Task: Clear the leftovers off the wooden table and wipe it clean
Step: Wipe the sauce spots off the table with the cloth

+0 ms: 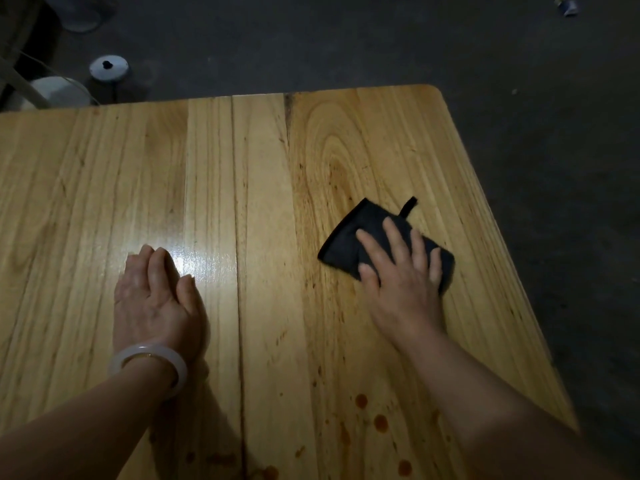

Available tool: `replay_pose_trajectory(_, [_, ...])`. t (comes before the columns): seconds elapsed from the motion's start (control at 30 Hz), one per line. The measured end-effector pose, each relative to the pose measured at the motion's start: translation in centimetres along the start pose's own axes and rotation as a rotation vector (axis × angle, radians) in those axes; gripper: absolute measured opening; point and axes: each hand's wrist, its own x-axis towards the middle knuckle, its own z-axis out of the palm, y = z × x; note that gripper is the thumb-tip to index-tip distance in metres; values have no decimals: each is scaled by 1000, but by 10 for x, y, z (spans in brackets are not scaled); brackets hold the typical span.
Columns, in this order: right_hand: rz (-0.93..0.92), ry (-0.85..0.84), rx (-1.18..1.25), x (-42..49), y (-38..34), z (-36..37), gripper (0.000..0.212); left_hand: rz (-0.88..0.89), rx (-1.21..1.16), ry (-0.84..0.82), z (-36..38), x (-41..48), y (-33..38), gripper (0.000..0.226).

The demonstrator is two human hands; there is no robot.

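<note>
Head view: we judge smearing to be the chief risk. The reddish-brown spots (pixel 381 423) lie at the near edge of the worktop (pixel 214 161), well apart from the black cloth (pixel 349 244). The cloth sits flat toward the far right corner under the right hand (pixel 401 271), whose straight, spread fingers press it down and grip nothing. Dragged through the spots, the cloth could spread them along the grain or into the seam between boards. A lesser risk is the cloth slipping off the nearby right edge. The left hand (pixel 156 296) lies open on the glossy boards, holding nothing. We see no leftovers on the worktop. Beyond it, the dim, dark floor (pixel 346 46) carries a pale container (pixel 59 91) and a round lid (pixel 109 66).
</note>
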Motion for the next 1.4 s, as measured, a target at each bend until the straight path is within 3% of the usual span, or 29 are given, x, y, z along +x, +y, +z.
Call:
replay_pose_trajectory(0.13, [-150, -6, -9, -18, 10, 5, 53, -1, -14, -2, 1, 0, 1, 54])
replay_pose_trajectory(0.3, [-180, -26, -24, -5, 20, 2, 55, -2, -18, -3, 0, 0, 1, 53])
replay_pose_trajectory(0.83, [279, 47, -17, 118, 5, -20, 52, 5, -2, 1, 1, -1, 2, 61])
replay_pose_trajectory(1.03, [374, 56, 18, 148, -13, -21, 52, -7, -4, -9, 1, 0, 3, 57])
replay_pose_trajectory(1.2, [305, 31, 8, 153, -31, -18, 53, -14, -13, -23, 0, 2, 3, 56])
replay_pose_trajectory(1.4, [23, -30, -65, 139, -57, -11, 51, -22, -28, -25, -4, 4, 5, 55])
